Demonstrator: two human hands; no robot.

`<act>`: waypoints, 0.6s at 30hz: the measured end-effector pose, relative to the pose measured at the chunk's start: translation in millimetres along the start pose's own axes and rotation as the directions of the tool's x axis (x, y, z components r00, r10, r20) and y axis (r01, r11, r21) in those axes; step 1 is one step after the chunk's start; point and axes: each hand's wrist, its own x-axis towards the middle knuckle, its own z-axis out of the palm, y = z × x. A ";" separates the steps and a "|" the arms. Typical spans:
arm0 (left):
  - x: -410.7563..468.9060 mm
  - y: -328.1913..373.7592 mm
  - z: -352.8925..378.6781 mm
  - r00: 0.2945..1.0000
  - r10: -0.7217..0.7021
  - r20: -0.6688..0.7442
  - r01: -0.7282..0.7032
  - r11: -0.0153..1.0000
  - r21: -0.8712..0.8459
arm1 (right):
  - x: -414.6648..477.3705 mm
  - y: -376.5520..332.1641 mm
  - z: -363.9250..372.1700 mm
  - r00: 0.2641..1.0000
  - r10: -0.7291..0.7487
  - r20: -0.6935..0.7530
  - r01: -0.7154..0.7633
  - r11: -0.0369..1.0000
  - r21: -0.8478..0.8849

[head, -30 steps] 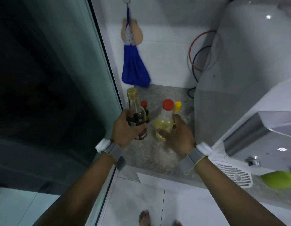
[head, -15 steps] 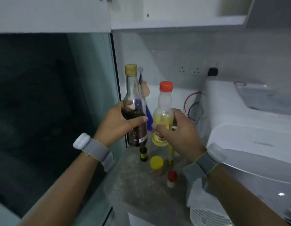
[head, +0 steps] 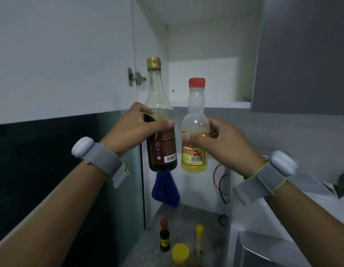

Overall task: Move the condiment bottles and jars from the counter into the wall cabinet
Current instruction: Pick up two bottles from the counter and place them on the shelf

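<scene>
Below the open wall cabinet [head: 209,79]: left hand [head: 134,130] clenched round dark sauce bottle [head: 160,120], right hand [head: 223,143] round yellow vinegar bottle [head: 195,132]; both upright, under shelf edge; lift bases clear of lip, seat tall one deep; small bottles [head: 165,240] remain on bench [head: 186,214].

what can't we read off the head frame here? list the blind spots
- Cabinet shelf, head view: seen from below, so its top surface is hidden.
- Yellow-lidded jar on the counter: body cut off by the bottom edge.
- Thin yellow-capped bottle: blurred, contents unclear.
- Small dark bottle: label too small to read.
- Dark bottle label: partly covered by the left hand.
- Yellow bottle label: the right hand covers part.
</scene>
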 end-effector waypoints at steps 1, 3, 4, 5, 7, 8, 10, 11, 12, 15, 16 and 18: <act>7.2 8.2 -3.3 1.000 0.004 -0.016 -0.004 1.000 -0.021 | 8.3 -3.7 -6.5 1.000 -0.007 -0.005 0.007 1.000 -0.005; 23.8 23.7 -10.2 0.999 0.026 -0.032 -0.028 0.999 -0.043 | 28.3 -10.0 -18.7 1.000 -0.016 -0.012 0.016 1.000 -0.001; 33.2 30.7 -13.6 0.998 0.043 -0.034 -0.045 0.998 -0.050 | 39.0 -12.7 -24.3 1.000 -0.019 -0.023 0.019 1.000 0.004; 43.0 37.4 -16.6 0.997 0.060 -0.039 -0.062 0.996 -0.063 | 50.4 -15.1 -29.4 0.999 -0.020 -0.033 0.020 1.000 0.005; 64.2 48.7 -21.0 0.995 0.079 -0.055 -0.083 0.994 -0.076 | 72.5 -19.1 -38.1 0.999 -0.017 -0.036 0.017 1.000 0.006; 74.6 54.1 -22.6 0.995 0.086 -0.059 -0.091 0.992 -0.084 | 83.2 -20.8 -42.1 0.999 -0.014 -0.036 0.015 1.000 0.016; 98.3 64.2 -25.1 0.994 0.089 -0.067 -0.095 0.991 -0.099 | 107.8 -22.9 -50.4 0.999 -0.003 -0.044 0.005 0.999 0.046; 110.2 67.4 -25.4 0.994 0.089 -0.070 -0.096 0.991 -0.094 | 119.5 -23.6 -53.8 0.999 0.003 -0.046 0.000 0.998 0.055; 121.9 69.2 -24.9 0.994 0.090 -0.068 -0.096 0.992 -0.081 | 131.7 -23.4 -56.3 0.999 0.008 -0.046 -0.006 0.999 0.054; 160.6 66.8 -22.7 0.993 0.093 -0.070 -0.096 0.995 -0.034 | 168.2 -19.5 -59.3 0.998 0.029 -0.057 -0.028 0.999 0.022; 172.6 65.2 -20.8 0.995 0.084 -0.060 -0.085 0.996 -0.022 | 179.0 -18.7 -59.5 0.998 0.035 -0.055 -0.034 0.999 0.005; 188.6 60.3 -16.0 0.997 0.061 -0.041 -0.061 0.998 0.001 | 193.9 -15.0 -57.0 0.998 0.050 -0.033 -0.050 0.999 -0.017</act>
